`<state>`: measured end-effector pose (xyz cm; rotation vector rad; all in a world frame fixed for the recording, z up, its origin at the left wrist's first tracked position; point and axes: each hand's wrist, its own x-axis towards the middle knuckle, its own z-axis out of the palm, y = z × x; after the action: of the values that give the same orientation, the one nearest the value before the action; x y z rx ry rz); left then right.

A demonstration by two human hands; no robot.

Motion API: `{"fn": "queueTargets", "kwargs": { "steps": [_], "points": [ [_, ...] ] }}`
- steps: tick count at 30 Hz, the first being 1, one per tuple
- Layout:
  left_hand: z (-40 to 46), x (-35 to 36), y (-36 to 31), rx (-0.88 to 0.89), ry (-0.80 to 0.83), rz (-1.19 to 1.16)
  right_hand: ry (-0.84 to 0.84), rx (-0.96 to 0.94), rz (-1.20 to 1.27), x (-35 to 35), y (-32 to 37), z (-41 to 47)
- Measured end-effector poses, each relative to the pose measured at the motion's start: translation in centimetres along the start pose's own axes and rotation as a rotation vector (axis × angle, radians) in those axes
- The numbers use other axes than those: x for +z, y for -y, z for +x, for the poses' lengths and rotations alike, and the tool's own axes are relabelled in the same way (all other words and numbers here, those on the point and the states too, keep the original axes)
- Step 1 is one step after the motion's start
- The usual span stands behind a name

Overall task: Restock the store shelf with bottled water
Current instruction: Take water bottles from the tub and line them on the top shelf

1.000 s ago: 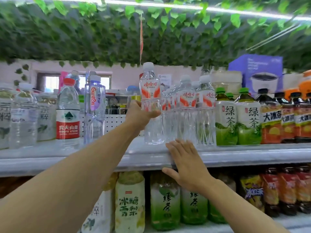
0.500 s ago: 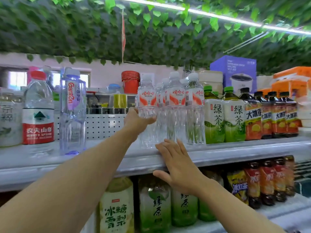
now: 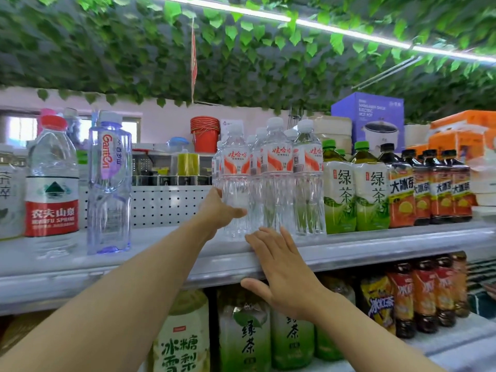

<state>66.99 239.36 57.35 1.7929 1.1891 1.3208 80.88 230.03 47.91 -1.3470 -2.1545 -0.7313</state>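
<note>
A clear water bottle (image 3: 235, 167) with a red and white label and a white cap stands on the grey shelf (image 3: 375, 245), at the left end of a group of like bottles (image 3: 292, 173). My left hand (image 3: 218, 210) grips its lower body, thumb across the front. My right hand (image 3: 279, 267) lies flat with straight fingers on the shelf's front edge, just below the bottles.
Left on the same shelf stand a red-labelled water bottle (image 3: 52, 181) and a tall purple-tinted bottle (image 3: 108, 181), with a gap between them and my hand. Green tea bottles (image 3: 354, 189) and dark iced tea bottles (image 3: 434, 189) stand at the right. More drinks fill the shelf below.
My left hand has lowered the water bottle from mid-air onto the shelf beside the other bottles. My right hand has stayed on the shelf edge. The view has shifted right.
</note>
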Motion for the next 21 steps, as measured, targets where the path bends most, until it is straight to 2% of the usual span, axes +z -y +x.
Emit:
{"fn": "queueTargets", "kwargs": {
  "steps": [21],
  "points": [
    [0.9, 0.9, 0.5, -0.031, -0.060, 0.024, -0.048, -0.024, 0.011, 0.3, -0.1, 0.0]
  ]
}}
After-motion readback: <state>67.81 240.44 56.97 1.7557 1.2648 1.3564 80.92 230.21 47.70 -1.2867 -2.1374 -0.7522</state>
